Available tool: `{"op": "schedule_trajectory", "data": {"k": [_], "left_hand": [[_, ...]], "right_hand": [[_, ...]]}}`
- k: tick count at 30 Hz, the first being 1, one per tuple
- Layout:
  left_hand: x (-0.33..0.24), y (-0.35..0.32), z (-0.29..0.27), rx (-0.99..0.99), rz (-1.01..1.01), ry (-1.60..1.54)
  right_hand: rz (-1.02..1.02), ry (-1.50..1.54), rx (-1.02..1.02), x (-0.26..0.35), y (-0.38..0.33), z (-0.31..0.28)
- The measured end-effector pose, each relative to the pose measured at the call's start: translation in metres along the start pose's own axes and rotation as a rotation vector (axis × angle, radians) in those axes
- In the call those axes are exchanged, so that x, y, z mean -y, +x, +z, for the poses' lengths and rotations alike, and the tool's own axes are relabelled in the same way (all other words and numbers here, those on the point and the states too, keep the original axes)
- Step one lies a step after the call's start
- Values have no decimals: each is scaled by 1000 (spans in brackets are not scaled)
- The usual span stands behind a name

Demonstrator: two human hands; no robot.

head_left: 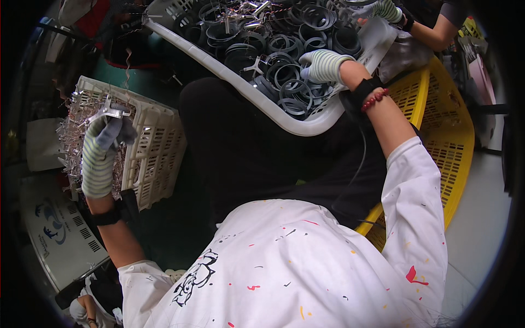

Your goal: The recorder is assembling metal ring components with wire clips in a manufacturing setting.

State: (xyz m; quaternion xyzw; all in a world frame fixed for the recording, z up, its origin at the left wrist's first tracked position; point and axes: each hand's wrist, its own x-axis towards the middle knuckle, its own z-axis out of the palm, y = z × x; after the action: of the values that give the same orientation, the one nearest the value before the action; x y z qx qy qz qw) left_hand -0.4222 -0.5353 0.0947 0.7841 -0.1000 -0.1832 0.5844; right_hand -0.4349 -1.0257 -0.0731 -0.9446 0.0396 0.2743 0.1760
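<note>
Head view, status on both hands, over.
Left hand shut on metal bracket over crate. Right hand reaching into rings in white basket. Co-worker's hand at far rim.

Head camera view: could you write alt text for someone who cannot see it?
Seen from above, a person in striped gloves works between two baskets: the left hand holds a small silvery metal piece over a white crate of similar pieces, while the right hand reaches into a white basket of dark rings. Another person's gloved hand works at the basket's far side.
</note>
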Motion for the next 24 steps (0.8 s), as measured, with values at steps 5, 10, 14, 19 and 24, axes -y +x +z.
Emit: {"op": "schedule_trajectory", "data": {"k": [5, 10, 14, 19, 24], "left_hand": [[9, 123, 80, 284, 231, -353], [-24, 176, 182, 355, 102, -351], [-27, 210, 229, 471, 188, -360], [-1, 259, 262, 546, 67, -276], [11, 265, 296, 404, 90, 220]], "right_hand": [[43, -336, 370, 44, 60, 45], [61, -548, 522, 39, 81, 74], [89, -409, 374, -5, 59, 33], [149, 55, -100, -11, -30, -58], [206, 576, -570, -53, -60, -65]]}}
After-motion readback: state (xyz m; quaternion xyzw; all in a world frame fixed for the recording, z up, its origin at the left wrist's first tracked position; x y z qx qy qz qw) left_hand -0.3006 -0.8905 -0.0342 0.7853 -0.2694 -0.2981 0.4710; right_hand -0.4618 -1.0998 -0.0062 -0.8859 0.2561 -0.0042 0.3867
